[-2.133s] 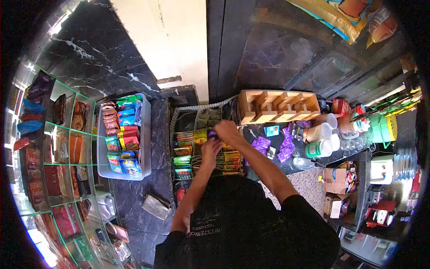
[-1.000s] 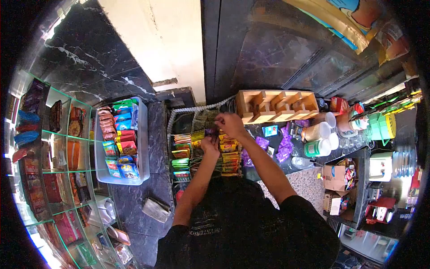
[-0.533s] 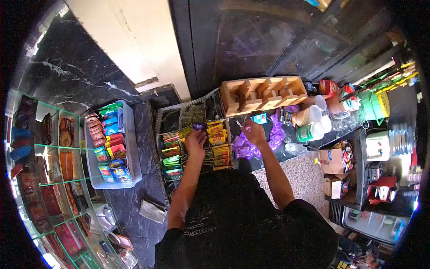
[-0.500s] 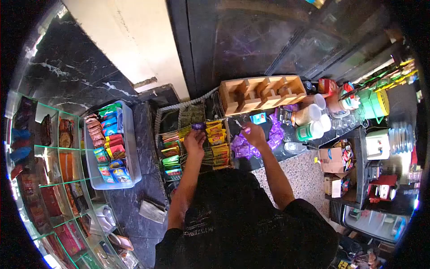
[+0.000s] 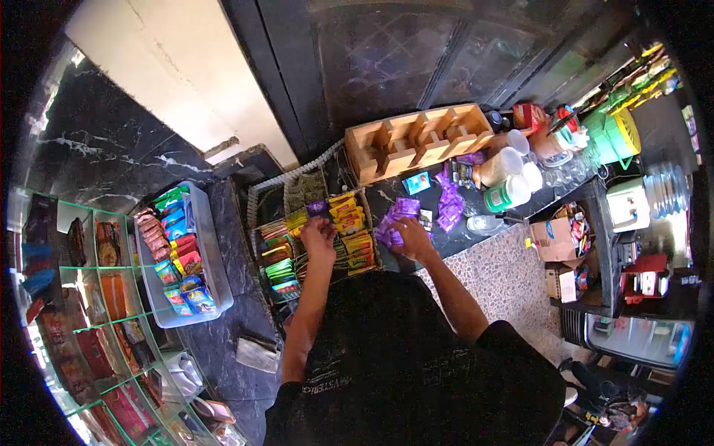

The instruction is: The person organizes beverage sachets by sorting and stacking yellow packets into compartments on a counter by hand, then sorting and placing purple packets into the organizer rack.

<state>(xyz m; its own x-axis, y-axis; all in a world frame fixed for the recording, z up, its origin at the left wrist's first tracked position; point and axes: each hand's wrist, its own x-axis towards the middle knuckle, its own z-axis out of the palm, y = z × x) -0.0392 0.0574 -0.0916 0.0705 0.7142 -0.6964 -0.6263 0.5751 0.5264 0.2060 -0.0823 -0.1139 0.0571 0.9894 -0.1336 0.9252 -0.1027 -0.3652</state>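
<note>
My left hand (image 5: 320,236) hovers over a divided basket (image 5: 378,241) of upright sachets, its fingers loosely bent and apart, with nothing visible in them. Just beyond its fingertips a purple sachet (image 5: 317,207) lies in the basket. Yellow sachets (image 5: 348,215) fill the compartment to the right, and green sachets (image 5: 279,271) stand at the left. My right hand (image 5: 413,239) is at the near edge of a pile of purple sachets (image 5: 450,201) on the dark counter. Its fingers are bent down over the purple packets; whether they grip one is hidden.
A clear tub (image 5: 217,260) of sachets stands left, beside glass shelves (image 5: 111,323). A wooden divided box (image 5: 364,163) lies behind the counter pile, with a blue packet (image 5: 416,183) before it. Jars (image 5: 502,167) stand right, above a cardboard box (image 5: 554,240).
My right hand has gone from the basket to the purple pile, and the small pale thing at its fingertips no longer shows. My left hand has come off the purple sachet. The view has turned.
</note>
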